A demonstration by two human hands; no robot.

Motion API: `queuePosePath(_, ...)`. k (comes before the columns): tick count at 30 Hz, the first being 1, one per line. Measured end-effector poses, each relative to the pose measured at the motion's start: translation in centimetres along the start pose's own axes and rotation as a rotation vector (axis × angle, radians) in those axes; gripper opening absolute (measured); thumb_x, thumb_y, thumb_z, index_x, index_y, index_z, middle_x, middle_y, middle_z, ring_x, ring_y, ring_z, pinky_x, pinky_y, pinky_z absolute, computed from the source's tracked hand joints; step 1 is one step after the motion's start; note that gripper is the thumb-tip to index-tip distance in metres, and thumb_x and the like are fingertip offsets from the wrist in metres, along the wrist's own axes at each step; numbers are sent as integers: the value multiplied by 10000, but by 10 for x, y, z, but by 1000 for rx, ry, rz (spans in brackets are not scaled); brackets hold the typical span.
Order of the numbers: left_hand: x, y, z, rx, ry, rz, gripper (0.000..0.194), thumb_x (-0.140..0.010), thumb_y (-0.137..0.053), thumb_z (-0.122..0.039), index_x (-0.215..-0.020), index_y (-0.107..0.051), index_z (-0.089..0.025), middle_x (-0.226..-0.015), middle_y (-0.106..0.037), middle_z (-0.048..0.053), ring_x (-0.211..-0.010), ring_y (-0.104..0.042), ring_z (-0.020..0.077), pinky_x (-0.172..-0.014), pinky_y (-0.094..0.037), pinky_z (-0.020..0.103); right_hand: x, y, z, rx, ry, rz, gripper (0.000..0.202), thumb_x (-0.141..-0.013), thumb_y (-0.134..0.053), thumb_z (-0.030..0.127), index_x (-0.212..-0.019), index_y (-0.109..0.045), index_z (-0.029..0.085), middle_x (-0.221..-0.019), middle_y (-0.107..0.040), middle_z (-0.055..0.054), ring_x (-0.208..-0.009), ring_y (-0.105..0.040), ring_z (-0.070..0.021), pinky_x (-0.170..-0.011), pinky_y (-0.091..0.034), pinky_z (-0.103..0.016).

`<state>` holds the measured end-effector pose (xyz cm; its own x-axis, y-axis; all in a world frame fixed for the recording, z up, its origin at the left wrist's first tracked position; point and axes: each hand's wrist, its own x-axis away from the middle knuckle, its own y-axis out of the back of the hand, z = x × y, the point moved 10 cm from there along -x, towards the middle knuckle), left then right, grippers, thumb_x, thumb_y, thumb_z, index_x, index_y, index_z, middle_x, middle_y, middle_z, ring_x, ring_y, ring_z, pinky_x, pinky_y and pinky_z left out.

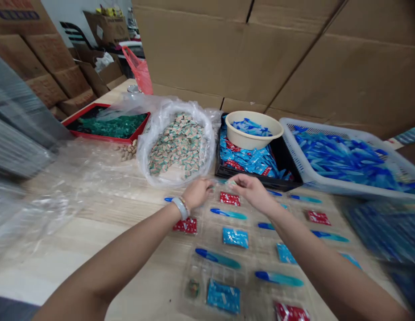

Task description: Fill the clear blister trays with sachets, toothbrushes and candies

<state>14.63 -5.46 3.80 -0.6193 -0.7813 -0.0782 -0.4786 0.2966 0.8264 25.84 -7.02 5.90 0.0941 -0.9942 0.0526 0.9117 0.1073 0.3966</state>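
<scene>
My left hand (198, 192), with a pale band at its wrist, is closed in a pinch over the far trays; what its fingers hold is too blurred to name. Facing it, my right hand (250, 189) pinches a small pale-green packet (230, 182). Just below, between the hands, lies a red sachet (230, 199). Clear plastic trays (202, 272) spread out in rows under my arms. In them lie blue-and-teal pen-shaped pieces (228, 214), blue sachets (235, 237) and more red ones. One near tray also holds a small greenish-brown item (193, 287).
Behind my hands stand a plastic bag of small beige-and-green packets (177, 147), a black tray of sachets (257, 180) carrying a cream bowl (254, 139), and a white basket (296, 156) of blue pieces. A red tray (110, 137) sits farther left. Cardboard boxes (207, 53) wall the back.
</scene>
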Motion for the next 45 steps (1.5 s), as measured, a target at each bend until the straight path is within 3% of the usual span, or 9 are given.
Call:
queuePosePath(2,-2,-17,-3,-45,37,49,205,-756,-480,-168,-881,-638,-135,-891,-595,75,-840,-543,164,-779,-418,261,28,1,-15,-50,-75,11,265,-636,-588,390,-724,-549,144,-596,-514,20,-537,-446,-91,-521,-362,-232)
queuePosePath(5,-3,-26,-2,-104,58,74,210,-748,-484,-163,-882,-645,-152,-885,-587,72,-829,-545,170,-772,-418,271,59,-8,-31,-117,-143,44,266,-624,-596,396,-721,-551,153,-602,-521,19,-542,-450,-93,-519,-357,-230)
queuePosePath(12,-6,-33,-2,-155,65,106,223,-725,-496,-141,-912,-617,-144,-882,-596,72,-821,-548,171,-759,-418,278,84,-44,-49,-134,-171,170,205,-654,-561,334,-741,-552,149,-635,-535,11,-583,-481,-112,-567,-380,-243)
queuePosePath(19,-4,-35,-4,-136,17,62,169,-717,-504,-119,-821,-637,-114,-872,-567,78,-812,-532,157,-755,-413,260,88,-81,-17,408,107,233,84,-698,-526,138,-773,-561,155,-714,-563,-17,-662,-490,-135,-619,-375,-251)
queuePosePath(24,5,-31,-10,-160,-29,34,211,-763,-464,-168,-890,-628,-133,-882,-563,70,-814,-526,159,-750,-416,272,93,-102,0,690,273,237,17,-719,-536,150,-722,-550,160,-781,-553,-43,-797,-479,-170,-736,-366,-285)
queuePosePath(32,30,-27,-26,-290,-203,-20,265,-832,-364,-219,-982,-570,-144,-1026,-534,79,-960,-452,174,-858,-369,309,90,-98,-4,718,227,199,107,-680,-577,166,-776,-528,161,-822,-524,-46,-803,-465,-183,-690,-371,-280)
queuePosePath(36,35,-28,-27,-321,-217,5,285,-839,-354,-226,-1065,-513,-157,-1107,-507,74,-1015,-427,174,-883,-358,315,90,-96,-5,647,238,206,74,-722,-491,108,-740,-531,168,-791,-516,-33,-757,-466,-152,-669,-364,-256)
queuePosePath(40,37,-31,-26,-345,-211,41,298,-829,-373,-227,-1094,-488,-155,-1167,-477,79,-1069,-397,186,-901,-348,328,93,-98,-6,663,282,197,181,-767,-423,101,-645,-541,163,-743,-504,-34,-719,-455,-139,-649,-355,-247)
queuePosePath(45,38,-30,-26,-333,-191,25,321,-837,-350,-214,-1132,-464,-160,-1200,-464,79,-1101,-385,177,-922,-334,326,94,-89,-9,618,243,159,170,-782,-409,118,-706,-554,165,-750,-518,-38,-728,-468,-142,-660,-365,-250)
